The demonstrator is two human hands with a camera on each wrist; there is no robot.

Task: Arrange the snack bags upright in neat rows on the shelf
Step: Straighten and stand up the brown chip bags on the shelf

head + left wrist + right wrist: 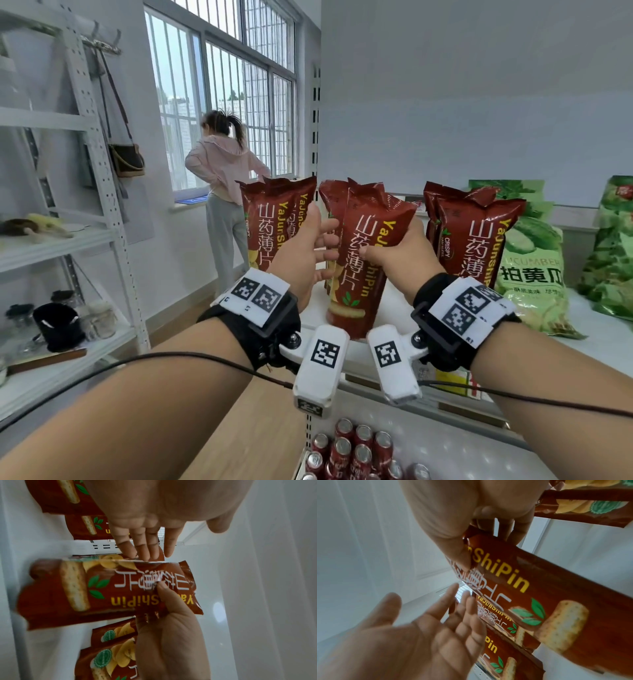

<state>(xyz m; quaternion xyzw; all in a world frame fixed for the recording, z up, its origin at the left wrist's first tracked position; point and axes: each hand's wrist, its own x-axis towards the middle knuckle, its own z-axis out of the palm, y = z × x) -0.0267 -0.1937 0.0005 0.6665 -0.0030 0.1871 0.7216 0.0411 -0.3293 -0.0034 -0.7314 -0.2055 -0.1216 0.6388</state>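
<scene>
A tall red-brown snack bag (368,263) stands tilted at the front of the white shelf (599,339). My right hand (394,255) grips its right side, thumb on the front (464,558) and fingers (513,532) behind. My left hand (318,250) is spread with straight fingers (145,547) at the bag's left edge (106,592), holding nothing. More of the same bags stand upright behind it, to its left (270,219) and to its right (476,240).
Green cucumber snack bags (529,274) lean at the right of the shelf, with another (613,250) further right. Red cans (356,452) fill the shelf below. A white rack (99,178) stands to the left. A person (222,178) stands at the window.
</scene>
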